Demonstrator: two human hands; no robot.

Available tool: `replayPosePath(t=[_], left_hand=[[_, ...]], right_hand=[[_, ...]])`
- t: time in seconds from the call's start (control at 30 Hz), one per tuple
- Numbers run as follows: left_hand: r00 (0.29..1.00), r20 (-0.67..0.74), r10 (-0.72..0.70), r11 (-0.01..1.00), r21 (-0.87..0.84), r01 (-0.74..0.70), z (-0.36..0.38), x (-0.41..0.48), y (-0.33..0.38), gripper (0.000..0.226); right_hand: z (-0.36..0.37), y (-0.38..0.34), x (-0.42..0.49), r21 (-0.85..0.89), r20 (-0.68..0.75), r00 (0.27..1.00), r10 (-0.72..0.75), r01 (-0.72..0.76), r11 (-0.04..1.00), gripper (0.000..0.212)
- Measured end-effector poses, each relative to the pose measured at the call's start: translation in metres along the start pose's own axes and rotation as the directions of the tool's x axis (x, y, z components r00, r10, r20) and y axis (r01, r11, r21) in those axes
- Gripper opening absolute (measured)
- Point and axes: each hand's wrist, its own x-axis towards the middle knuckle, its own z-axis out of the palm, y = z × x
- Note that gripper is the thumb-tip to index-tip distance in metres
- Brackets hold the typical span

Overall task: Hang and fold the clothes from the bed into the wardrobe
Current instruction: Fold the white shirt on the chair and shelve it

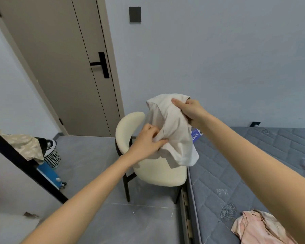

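At the near end of the bed (236, 166) lies a crumpled pink garment (259, 226). Farther out, over the chair (158, 175) just beside the bed, both hands hold a cream garment (174, 134) in the air: the left hand (146, 140) pinches a fold at its middle, and the right hand (190, 110) has its fingers (177, 102) curled round the top edge. A basket (52, 156) stands at far left, with a shut door (60, 71) beyond.

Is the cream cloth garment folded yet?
Not folded: the cream cloth garment hangs bunched, gripped by the left hand and the right hand.
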Motion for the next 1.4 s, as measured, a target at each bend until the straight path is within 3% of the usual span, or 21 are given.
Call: replayPosePath(t=[0.13, 0.23, 0.27, 0.33, 0.37, 0.43, 0.5, 0.63, 0.8, 0.9, 0.97, 1.07, 1.13, 1.17, 1.2, 1.27, 1.33, 1.4], left_hand=[[0.994, 0.107, 0.025, 0.920, -0.392, 0.019, -0.024, 0.014, 0.011, 0.021], [0.993, 0.057, -0.104, 0.823, -0.556, 0.118, -0.033, 0.029, 0.015, 0.026], [0.987, 0.041, -0.157, 0.796, -0.586, 0.151, -0.034, 0.034, 0.015, 0.025], [0.971, 0.014, -0.239, 0.765, -0.613, 0.197, -0.029, 0.042, 0.014, 0.020], [0.963, 0.012, -0.270, 0.741, -0.636, 0.216, -0.025, 0.043, 0.012, 0.017], [0.948, 0.050, -0.315, 0.643, -0.723, 0.252, -0.014, 0.044, 0.007, 0.012], [0.938, 0.108, -0.329, 0.551, -0.785, 0.283, -0.009, 0.043, 0.003, 0.011], [0.923, 0.140, -0.359, 0.453, -0.838, 0.304, -0.017, 0.046, -0.009, 0.014], [0.825, -0.187, -0.533, 0.720, -0.612, 0.327, -0.031, 0.044, -0.042, 0.034], [0.747, -0.345, -0.568, 0.803, -0.433, 0.411, -0.039, 0.037, -0.070, 0.028], [0.753, -0.362, -0.549, 0.835, -0.259, 0.485, -0.045, 0.032, -0.083, 0.033], [0.873, -0.148, -0.464, 0.883, -0.005, 0.469, -0.043, 0.021, -0.081, 0.096], [0.929, 0.118, -0.351, 0.901, 0.311, 0.301, -0.031, 0.017, -0.075, 0.110], [0.922, 0.250, -0.294, 0.912, 0.361, 0.193, -0.022, 0.016, -0.071, 0.112], [0.909, 0.346, -0.231, 0.940, 0.320, 0.117, -0.011, 0.015, -0.066, 0.112], [0.908, 0.406, -0.101, 0.990, 0.130, 0.052, 0.014, 0.016, -0.056, 0.112], [0.920, 0.391, -0.001, 0.999, -0.049, 0.022, 0.041, 0.015, -0.045, 0.115], [0.954, 0.299, -0.014, 0.994, -0.099, 0.046, 0.065, 0.014, -0.043, 0.108]], right_hand=[[-0.015, 0.000, 0.009, 0.046, -0.032, 0.998, 0.051, -0.050, 0.998, 0.036], [-0.027, 0.005, -0.005, 0.047, 0.320, 0.938, 0.134, -0.158, 0.986, 0.017], [-0.031, 0.010, -0.010, 0.009, 0.422, 0.894, 0.149, -0.169, 0.986, 0.023], [-0.039, 0.024, -0.018, -0.041, 0.534, 0.828, 0.167, -0.172, 0.984, 0.062], [-0.038, 0.031, -0.022, -0.076, 0.562, 0.812, 0.159, -0.140, 0.987, 0.070], [-0.030, 0.045, -0.031, -0.184, 0.557, 0.824, 0.103, 0.002, 0.983, 0.067], [-0.021, 0.057, -0.032, -0.233, 0.459, 0.888, 0.003, 0.117, 0.966, 0.051], [-0.024, 0.066, -0.024, -0.233, 0.345, 0.936, -0.070, 0.158, 0.960, 0.029], [-0.028, 0.064, -0.018, -0.142, 0.111, 0.990, -0.083, 0.098, 0.985, 0.017], [-0.033, 0.062, -0.012, -0.159, -0.019, 0.993, -0.113, 0.109, 0.981, 0.016], [-0.037, 0.057, -0.010, -0.123, -0.060, 0.991, -0.119, 0.111, 0.986, 0.019], [-0.038, 0.041, -0.009, -0.048, -0.047, 0.989, -0.142, 0.140, 0.989, 0.015], [-0.037, 0.030, -0.007, 0.021, -0.004, 0.989, -0.150, 0.150, 0.988, 0.014], [-0.037, 0.026, -0.006, 0.059, 0.022, 0.989, -0.145, 0.143, 0.988, 0.013], [-0.036, 0.023, -0.005, 0.089, 0.046, 0.990, -0.136, 0.131, 0.987, 0.013], [-0.033, 0.018, -0.005, 0.137, 0.091, 0.988, -0.127, 0.114, 0.984, 0.014], [-0.031, 0.015, -0.008, 0.195, 0.128, 0.983, -0.131, 0.105, 0.975, 0.014], [-0.033, 0.013, -0.011, 0.251, 0.150, 0.978, -0.141, 0.100, 0.963, 0.014]])
